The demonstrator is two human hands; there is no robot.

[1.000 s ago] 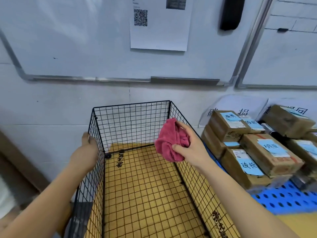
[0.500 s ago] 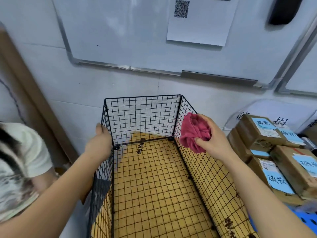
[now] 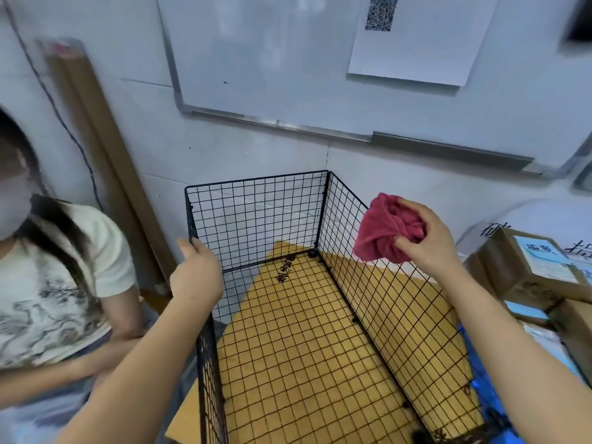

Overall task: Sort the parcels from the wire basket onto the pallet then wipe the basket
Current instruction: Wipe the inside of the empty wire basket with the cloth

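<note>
Currently: right hand holds a red cloth, bunched into a wad. The grip is thumb and fingers curled in, pinching the wad from its right side. The cloth sits left of the palm with its loose end hanging down and to the left; it shows no clear long axis. It is just above the top rim of the right wall of the wire basket, towards the far-right corner. Contact with the wire: cannot tell.

Left hand: grip curled over the top rim of the left wall, close to the far-left corner.

Basket is upright with its open top up, long axis running from the viewer toward the wall. Brown parcels are stacked just right of it. A seated person is at left.
</note>
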